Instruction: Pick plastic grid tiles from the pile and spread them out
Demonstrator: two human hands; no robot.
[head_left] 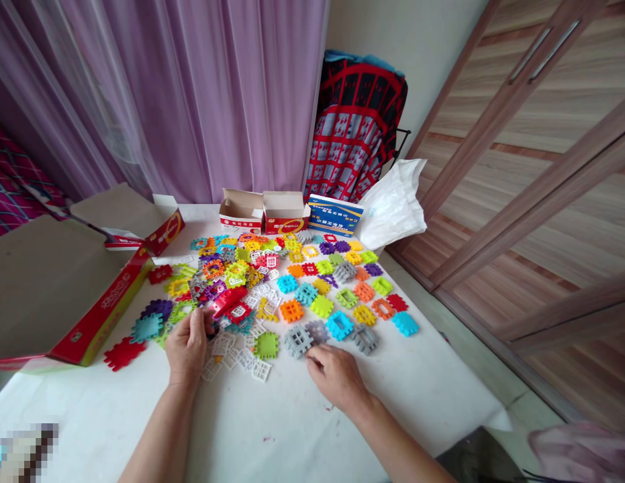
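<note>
My left hand (185, 345) is closed at the left of a pile of interlocking plastic building blocks. A long red block (228, 302) rises from its fingertips and appears pinched there; part of the grip is hidden. My right hand (337, 376) has curled fingers closed at the lower right edge of a grey window block (298, 341). Just behind lie a second grey block (317, 331) and a blue square block (339, 325). Between my hands are a green square block (266, 345) and several white window frames (260, 369).
Flat coloured blocks (364, 291) are spread over the right of the white-covered table (292, 429). Large open cartons (103, 302) stand at the left. Two small open boxes (286, 225), a blue box (335, 216) and a white plastic bag (395, 201) line the back.
</note>
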